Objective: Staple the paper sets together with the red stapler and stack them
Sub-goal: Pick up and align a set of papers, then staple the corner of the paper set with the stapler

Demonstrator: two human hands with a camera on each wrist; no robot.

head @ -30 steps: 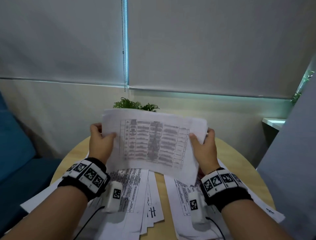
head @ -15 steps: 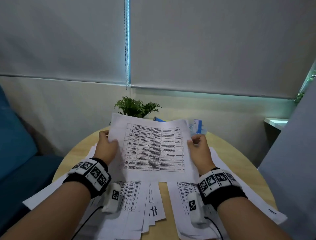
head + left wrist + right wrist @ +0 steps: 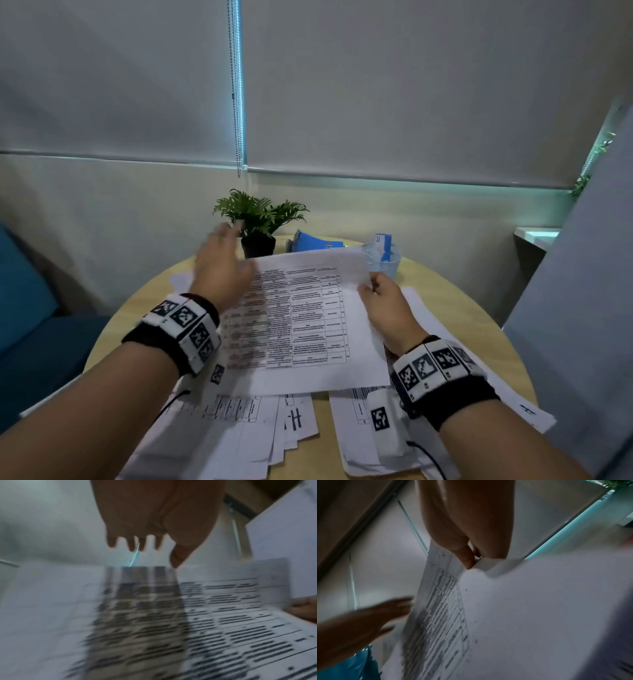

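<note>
A paper set (image 3: 301, 325) printed with a table lies low over the round wooden table (image 3: 445, 308). My right hand (image 3: 383, 301) pinches its right edge between thumb and fingers (image 3: 467, 559); the same paper set (image 3: 440, 615) shows in the right wrist view. My left hand (image 3: 222, 263) hovers with fingers spread above the set's far left corner, holding nothing. The left wrist view shows those straight fingers (image 3: 135, 543) above the printed sheet (image 3: 154, 615). More loose paper sets (image 3: 239, 428) lie underneath. No red stapler shows in the head view.
A small potted plant (image 3: 258, 219) stands at the table's far edge, with a blue notebook (image 3: 315, 241) and a clear tub holding a blue-white box (image 3: 382, 253) to its right. A blue sofa (image 3: 24, 308) is on the left, a grey panel (image 3: 582, 291) on the right.
The paper set has come down from upright to nearly flat over the table. My left hand has let go of its left edge and moved up and forward; the right hand still holds it.
</note>
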